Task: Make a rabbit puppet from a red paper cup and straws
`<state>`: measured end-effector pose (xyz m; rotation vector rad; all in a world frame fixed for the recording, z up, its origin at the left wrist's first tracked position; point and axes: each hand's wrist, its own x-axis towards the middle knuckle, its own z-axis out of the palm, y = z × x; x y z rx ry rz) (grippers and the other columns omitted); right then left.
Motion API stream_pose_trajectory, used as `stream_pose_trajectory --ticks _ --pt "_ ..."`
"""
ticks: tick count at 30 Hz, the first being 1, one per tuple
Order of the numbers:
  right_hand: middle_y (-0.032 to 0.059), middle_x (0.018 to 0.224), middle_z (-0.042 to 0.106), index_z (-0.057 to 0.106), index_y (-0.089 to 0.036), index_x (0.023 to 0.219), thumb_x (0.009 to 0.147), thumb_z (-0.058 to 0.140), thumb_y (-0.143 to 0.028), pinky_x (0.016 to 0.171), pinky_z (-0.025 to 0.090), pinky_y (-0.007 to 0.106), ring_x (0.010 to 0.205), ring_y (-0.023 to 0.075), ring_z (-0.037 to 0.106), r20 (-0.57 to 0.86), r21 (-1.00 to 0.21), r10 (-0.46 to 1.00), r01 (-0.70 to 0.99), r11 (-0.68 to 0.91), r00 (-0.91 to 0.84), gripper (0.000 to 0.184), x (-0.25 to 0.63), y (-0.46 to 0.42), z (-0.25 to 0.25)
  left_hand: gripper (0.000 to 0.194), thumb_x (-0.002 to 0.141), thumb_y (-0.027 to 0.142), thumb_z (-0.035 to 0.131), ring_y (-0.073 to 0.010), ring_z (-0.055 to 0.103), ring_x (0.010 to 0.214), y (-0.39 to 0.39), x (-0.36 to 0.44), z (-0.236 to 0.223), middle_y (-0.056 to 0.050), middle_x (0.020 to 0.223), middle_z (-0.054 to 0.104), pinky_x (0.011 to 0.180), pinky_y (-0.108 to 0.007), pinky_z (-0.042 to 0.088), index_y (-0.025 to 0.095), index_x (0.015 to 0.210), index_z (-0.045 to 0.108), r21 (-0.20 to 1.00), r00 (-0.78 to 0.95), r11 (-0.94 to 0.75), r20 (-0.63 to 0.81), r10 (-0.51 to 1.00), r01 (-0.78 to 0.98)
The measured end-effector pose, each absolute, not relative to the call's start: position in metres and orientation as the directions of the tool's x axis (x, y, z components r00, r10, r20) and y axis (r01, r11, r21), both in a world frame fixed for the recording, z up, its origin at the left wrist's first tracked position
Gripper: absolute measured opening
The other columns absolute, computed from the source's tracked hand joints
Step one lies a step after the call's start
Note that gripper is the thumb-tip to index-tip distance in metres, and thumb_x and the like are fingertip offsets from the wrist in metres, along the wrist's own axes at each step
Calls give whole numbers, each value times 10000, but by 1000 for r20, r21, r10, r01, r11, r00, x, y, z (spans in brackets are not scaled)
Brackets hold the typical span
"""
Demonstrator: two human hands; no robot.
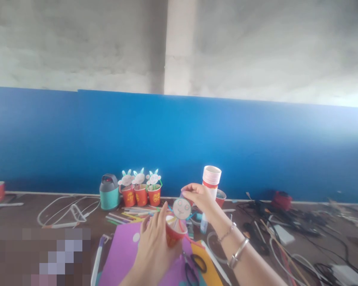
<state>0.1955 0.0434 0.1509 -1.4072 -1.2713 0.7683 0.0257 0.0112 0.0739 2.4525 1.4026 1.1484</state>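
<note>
Red paper cup [170, 237] is positioned above the purple sheet [122, 246], tilted slightly, with a round drawn face [181, 209] standing at its rim. Left hand [156, 238] is wrapped about the cup's near left side, thumb low, fingers extended upward. Right hand [201, 198] is closed, thumb and forefinger pinching at the top edge of the face. Black-handled scissors [198, 263] lie at the right edge of the purple sheet, partly over the orange sheet [210, 266]. Three red cups with eared figures [141, 195] stand in a row at the rear of the surface [91, 216], beside a teal container with a grey lid [109, 196]; a stack of paper cups [211, 175] stands to the right
</note>
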Motion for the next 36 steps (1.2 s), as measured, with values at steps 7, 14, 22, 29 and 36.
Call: stream_pose_trajectory --ticks 7,14,22,29,36 --pt "-22 575 612 665 -152 744 675 616 -195 429 351 190 472 86 513 180 -933 969 340 114 169 95 197 50 145 712 712 284 538 -297 513 1168 12 25 71 -144 1238 587 1003 -485 304 143 1378 329 454 300 -554 517 802 698" --pt "-43 530 575 678 -150 734 663 638 -203 437 328 184 466 71 468 183 -934 974 333 128 137 97 196 47 145 724 693 288 525 -297 496 1182 7 24 81 -158 1270 566 1012 -465 290 110 1374 353 496 306 -491 409 860 717" --pt "-22 561 622 694 -150 719 643 656 -196 451 354 195 477 79 493 162 -939 978 326 111 133 96 195 46 147 721 704 288 519 -311 504 1157 11 24 78 -147 1261 569 987 -470 311 133 1385 340 489 312 -499 416 854 715" --pt "-33 584 619 680 -148 750 553 621 -41 439 364 188 494 84 516 102 -946 991 316 71 82 231 194 46 149 716 698 264 518 -302 521 1134 11 25 78 -142 1240 578 977 -459 323 139 1382 344 492 316 -499 410 856 714" --pt "-20 632 632 672 -149 788 590 554 -35 486 404 198 561 101 546 182 -915 979 379 136 89 258 191 43 146 718 693 269 523 -302 502 1172 9 25 76 -152 1241 580 980 -460 330 124 1374 347 514 300 -492 413 860 703"
